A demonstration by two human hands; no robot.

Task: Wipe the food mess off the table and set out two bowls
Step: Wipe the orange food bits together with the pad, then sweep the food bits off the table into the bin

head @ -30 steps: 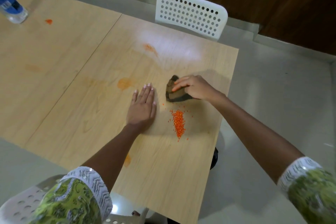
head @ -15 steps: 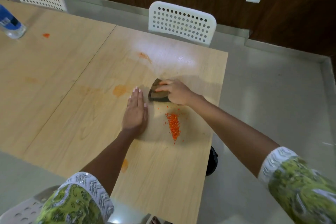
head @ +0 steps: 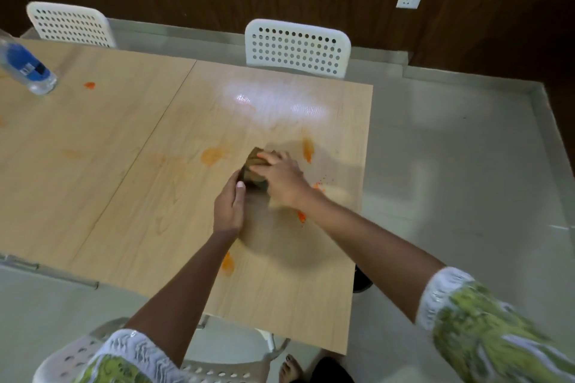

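Note:
A bunched brown cloth (head: 252, 169) lies on the light wooden table (head: 130, 183), right of its middle. My right hand (head: 281, 179) covers the cloth from the right, fingers curved over it and gripping it. My left hand (head: 228, 205) stands on its edge just left of the cloth, with the thumb touching it. Orange food bits (head: 301, 216) show from under my right wrist, with a few more orange food bits (head: 317, 186) beside the hand. Orange smears (head: 212, 155) mark the wood left of the cloth. No bowls are in view.
More orange stains lie at the far right (head: 308, 148), near the front edge (head: 227, 264) and at the far left (head: 89, 85). A water bottle (head: 26, 70) stands at the far left. White perforated chairs (head: 297, 48) stand along the far side and below me. The table's right edge drops to grey floor.
My right hand dragged the cloth left and toward me. My left hand turned from flat on the table onto its edge against the cloth. My right arm now covers most of the orange pile.

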